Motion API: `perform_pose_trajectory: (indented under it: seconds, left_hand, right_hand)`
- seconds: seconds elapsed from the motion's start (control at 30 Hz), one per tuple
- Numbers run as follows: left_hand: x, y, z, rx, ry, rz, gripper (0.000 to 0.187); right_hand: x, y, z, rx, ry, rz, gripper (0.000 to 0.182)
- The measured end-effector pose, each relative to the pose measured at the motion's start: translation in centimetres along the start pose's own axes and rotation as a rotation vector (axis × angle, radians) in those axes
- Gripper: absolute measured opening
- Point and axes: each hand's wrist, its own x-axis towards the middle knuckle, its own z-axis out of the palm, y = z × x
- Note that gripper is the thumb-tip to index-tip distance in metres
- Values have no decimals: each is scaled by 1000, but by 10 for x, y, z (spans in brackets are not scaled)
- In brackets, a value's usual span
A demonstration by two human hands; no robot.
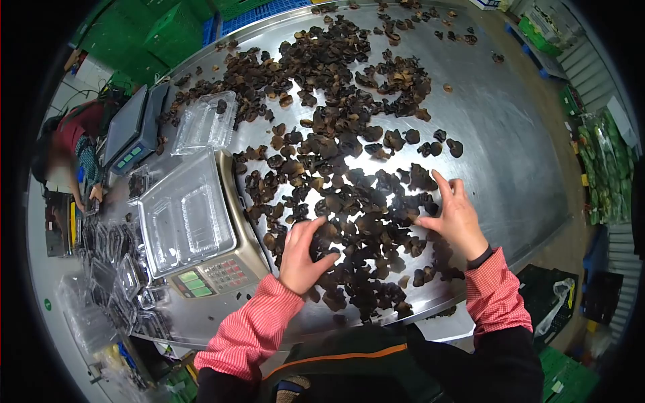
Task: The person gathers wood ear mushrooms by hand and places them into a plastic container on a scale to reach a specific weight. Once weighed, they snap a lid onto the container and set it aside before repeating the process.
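Note:
Dark brown wood ear mushrooms lie loose across a shiny metal table, thickest along its middle. My left hand is at the near part of the pile, thumb and fingers apart, with mushrooms between and beyond its fingertips. At the pile's right edge is my right hand, its thumb and fingers spread around some mushrooms without closing on them. Left of the pile stands a weighing scale with a lit display. An open clear plastic container rests on it.
Another clear container lies behind the scale, near a second scale. Packed clear boxes crowd the left side, where a co-worker bends over. Green crates stand at the back left; bagged green vegetables are on the right.

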Motion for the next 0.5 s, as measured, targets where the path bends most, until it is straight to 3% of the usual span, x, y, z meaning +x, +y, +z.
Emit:
perform_pose_trajectory:
  seconds: [0.13,0.17,0.3,0.37,0.47,0.5]
  left_hand:
    - [30,11,10,351,-136,138,110]
    - [39,13,15,401,-159,131,113]
    - [76,18,38,515,-233,54,112]
    - [91,9,48,397,-239,61,109]
    - [96,-2,64,237,-182,33,99]
    - [94,-6,66,171,-144,43,97]
  right_hand:
    - [-10,1,21,-184,-243,2,113]
    - [-12,-7,30,-131,-213,-60,117]
    - [-2,-47,52,80,-188,-68,106]
    - [12,-58,63,172,-221,-42,96]
    - [30,-48,103,440,-151,-170,85]
    - [32,-54,105,632,-172,-94,74]
